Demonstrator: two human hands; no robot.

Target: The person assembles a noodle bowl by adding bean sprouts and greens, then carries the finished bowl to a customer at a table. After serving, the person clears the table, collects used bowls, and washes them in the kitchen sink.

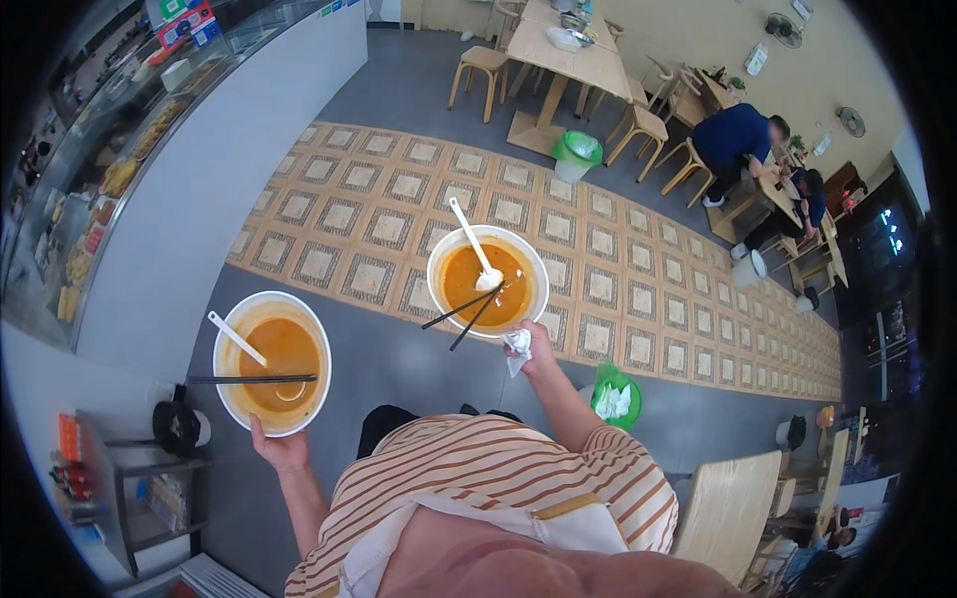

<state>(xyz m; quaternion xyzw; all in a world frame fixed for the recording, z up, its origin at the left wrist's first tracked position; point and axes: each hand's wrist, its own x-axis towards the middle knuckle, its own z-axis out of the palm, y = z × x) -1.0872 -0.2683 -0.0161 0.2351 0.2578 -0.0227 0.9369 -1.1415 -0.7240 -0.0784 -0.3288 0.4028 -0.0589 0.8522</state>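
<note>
My left hand (pixel 280 448) grips the near rim of a white bowl (pixel 230 404) at the left. Orange-brown broth (pixel 280 347) lies in it, with a white spoon (pixel 236 338) leaning inside and dark chopsticks (pixel 250 380) lying across the rim. A second white bowl (pixel 540 288), farther forward, is held at its near edge by my right hand (pixel 537 351), which also pinches a crumpled white tissue (pixel 517 351). That bowl holds similar broth (pixel 460 280), a white spoon (pixel 471 235) and two dark chopsticks (pixel 467 306) that cross near the spoon's head and stick out over the rim.
A glass food display counter (pixel 112 172) runs along the left, with a dark shelf (pixel 161 471) nearer me. Green-lined bins stand ahead (pixel 577 153) and at right (pixel 624 400). Wooden tables (pixel 568 63) and stools (pixel 482 60) stand ahead; one person (pixel 736 146) leans over a seated person (pixel 811 198).
</note>
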